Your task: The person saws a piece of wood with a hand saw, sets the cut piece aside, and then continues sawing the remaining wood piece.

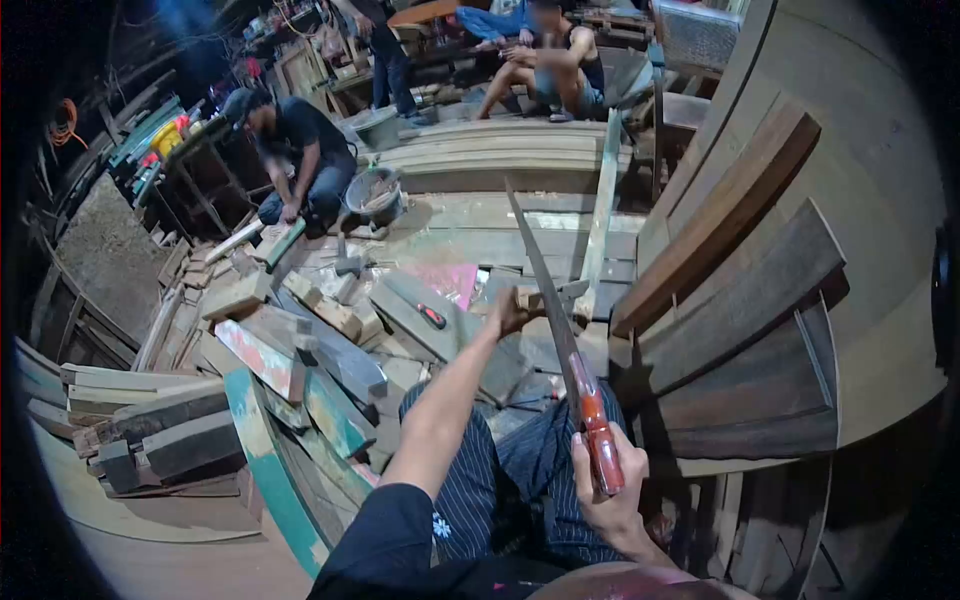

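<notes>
Saw (563,337) slanted up and away, right hand's (612,490) fingers wrapped round red handle (601,445). Left hand (510,312) near blade, finger state unclear. Good control likely needed firm wrist, left hand clear of edge.

There's 1 saw (568,347), 1 red-&-blk tool (432,316), 2 buckets (377,203) & min. 3 other ppl (305,135).

Dim overall, brighter centre, bluish upper-left glow (185,35), dark curved fisheye edges
</notes>
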Demonstrator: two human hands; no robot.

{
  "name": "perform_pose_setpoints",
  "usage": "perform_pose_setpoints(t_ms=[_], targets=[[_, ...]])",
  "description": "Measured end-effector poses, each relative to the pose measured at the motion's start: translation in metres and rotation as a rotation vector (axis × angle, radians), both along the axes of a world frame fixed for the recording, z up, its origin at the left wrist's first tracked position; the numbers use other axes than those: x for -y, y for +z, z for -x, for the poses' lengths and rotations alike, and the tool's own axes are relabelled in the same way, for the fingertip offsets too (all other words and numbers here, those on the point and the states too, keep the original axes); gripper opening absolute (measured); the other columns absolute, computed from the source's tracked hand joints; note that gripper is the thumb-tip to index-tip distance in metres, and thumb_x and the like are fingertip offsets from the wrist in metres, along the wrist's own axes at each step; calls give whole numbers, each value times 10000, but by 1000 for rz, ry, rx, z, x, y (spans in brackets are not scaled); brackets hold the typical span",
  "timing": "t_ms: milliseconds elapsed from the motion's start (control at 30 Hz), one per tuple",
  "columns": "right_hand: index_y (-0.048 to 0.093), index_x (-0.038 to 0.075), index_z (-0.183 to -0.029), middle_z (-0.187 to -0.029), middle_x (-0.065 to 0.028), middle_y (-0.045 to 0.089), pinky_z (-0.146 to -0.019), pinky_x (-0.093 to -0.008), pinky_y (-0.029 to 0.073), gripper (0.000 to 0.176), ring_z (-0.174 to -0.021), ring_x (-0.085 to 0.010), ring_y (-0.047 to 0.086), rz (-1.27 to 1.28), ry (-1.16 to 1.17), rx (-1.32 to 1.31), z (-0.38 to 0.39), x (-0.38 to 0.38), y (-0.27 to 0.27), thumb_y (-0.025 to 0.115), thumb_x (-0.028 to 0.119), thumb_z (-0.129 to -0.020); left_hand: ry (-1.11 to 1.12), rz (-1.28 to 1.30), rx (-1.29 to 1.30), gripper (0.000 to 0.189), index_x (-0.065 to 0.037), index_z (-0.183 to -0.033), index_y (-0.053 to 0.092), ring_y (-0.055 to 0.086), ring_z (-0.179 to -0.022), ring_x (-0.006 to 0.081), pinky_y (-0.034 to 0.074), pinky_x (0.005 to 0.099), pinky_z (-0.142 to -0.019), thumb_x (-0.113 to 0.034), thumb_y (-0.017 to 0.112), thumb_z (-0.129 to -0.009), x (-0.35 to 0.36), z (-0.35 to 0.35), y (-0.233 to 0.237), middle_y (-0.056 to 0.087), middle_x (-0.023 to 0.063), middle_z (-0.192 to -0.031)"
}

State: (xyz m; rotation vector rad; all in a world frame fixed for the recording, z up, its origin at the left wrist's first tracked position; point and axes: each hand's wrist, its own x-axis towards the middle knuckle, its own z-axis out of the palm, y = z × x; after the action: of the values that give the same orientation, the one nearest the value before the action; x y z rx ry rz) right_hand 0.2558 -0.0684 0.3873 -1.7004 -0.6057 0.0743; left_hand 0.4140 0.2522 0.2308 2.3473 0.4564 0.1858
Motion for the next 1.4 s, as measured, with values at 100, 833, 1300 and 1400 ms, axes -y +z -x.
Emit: perform_pose_setpoints(t_ms=[100, 833, 1300, 1400], targets=[[542, -2, -773, -556, -102, 517, -420, -295, 400, 140, -428, -187, 568, 22, -24, -16, 3, 8, 3, 652, 31, -853, -148, 26, 348, 467, 53, -799, 601, 603, -640, 317, 476, 442, -593, -324, 827, -641, 1, -3, -28, 607, 219, -701], [533, -10, -778, -557, -80, 516, -408, -289, 397, 161, -402, -166, 539, 5, 0, 235, -5, 1, 7, 682, 25, -827, -147, 106, 471, 331, 36, -697, 623, 534, -475, 214, 435, 394, -510, -244, 800, -680, -7, -9, -24, 573, 159, -545], [590, -21, -1000, -612, 44, 476, -429, -186, 337, 149, -478, -14, 434, -277, 95, -565, -32, 51, 59, 603, 112, -934, -259, -104, 461, 397, 110, -766, 668, 666, -596, 305, 494, 402, -550, -247, 828, -698, 39, 13, 4, 630, 271, -659], [602, -32, -1063, -622, 27, 506, -444, -191, 346, 213, -489, -23, 451, -219, 102, -558, -36, 57, 62, 623, 129, -926, -253, -69, 323, 160, 33, -831, 709, 653, -635, 182, 503, 360, -577, -81, 761, -732, 37, 16, -9, 692, 164, -711]])
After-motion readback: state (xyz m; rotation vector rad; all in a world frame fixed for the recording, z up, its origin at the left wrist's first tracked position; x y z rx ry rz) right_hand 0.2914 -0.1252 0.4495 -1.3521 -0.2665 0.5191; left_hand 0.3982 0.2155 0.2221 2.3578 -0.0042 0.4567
